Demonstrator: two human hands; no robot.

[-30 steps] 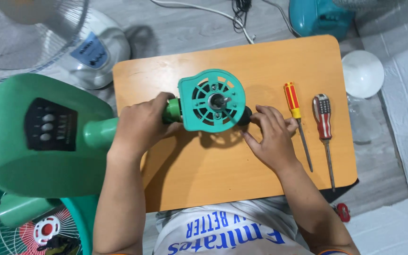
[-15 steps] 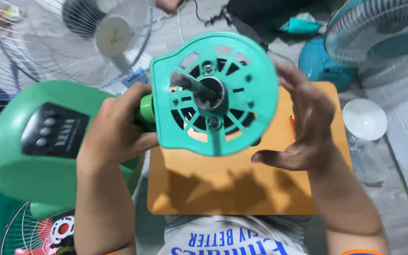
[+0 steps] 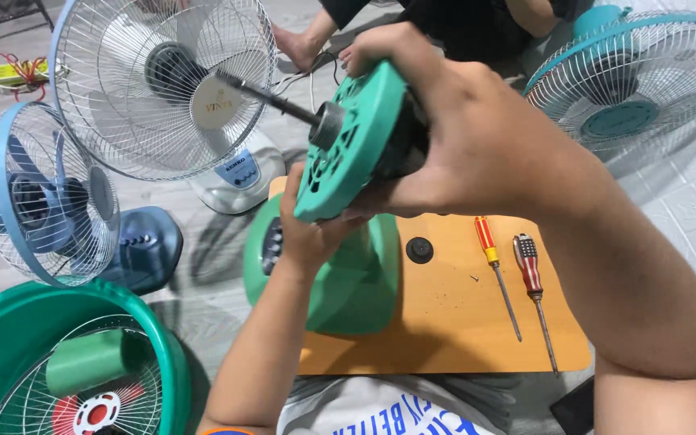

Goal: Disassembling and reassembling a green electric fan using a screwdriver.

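Note:
I hold a green fan motor housing (image 3: 346, 145) raised in front of me, tilted, its metal shaft (image 3: 271, 98) pointing up and left. My right hand (image 3: 477, 137) wraps over the back of the motor. My left hand (image 3: 309, 229) grips it from below, near the neck. The fan's green base (image 3: 348, 282) with its dark button panel hangs beneath, over the left edge of a small wooden table (image 3: 445, 322).
On the table lie a black round part (image 3: 419, 249), an orange-handled screwdriver (image 3: 495, 270) and a red-handled screwdriver (image 3: 533, 290). A white fan (image 3: 163, 89), a blue fan (image 3: 42, 201), a teal fan (image 3: 630, 89), and a green tub (image 3: 58, 362) with fan parts surround it. Another person sits beyond.
I lifted the fan motor off the table and turned it sideways, so the shaft now points left. My head tilted up, bringing the other fans and the other person into view.

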